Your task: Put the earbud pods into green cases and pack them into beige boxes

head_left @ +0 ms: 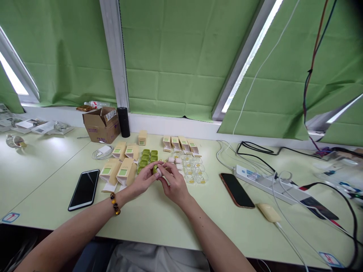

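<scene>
My left hand (146, 178), with a beaded bracelet (114, 204) on its wrist, is closed around a small green cup-like piece (155, 169). My right hand (175, 186) meets it there, its fingers pinching at a whitish part (159, 172) against the green piece. Just behind my hands stand rows of green square cups (144, 163). Several pale pink-white pieces (178, 163) lie beyond my right hand, partly hidden by it. To their right are transparent cups (190, 179) with yellow marks inside.
Open cream cartons (126, 172) stand left of my hands, with more cartons (184, 145) at the back. A phone (84, 190) lies at left, another (237, 190) at right. Further right are a power strip (263, 183), cables and a cream oval device (268, 212). A cardboard box (101, 126) and black cylinder (123, 122) stand behind.
</scene>
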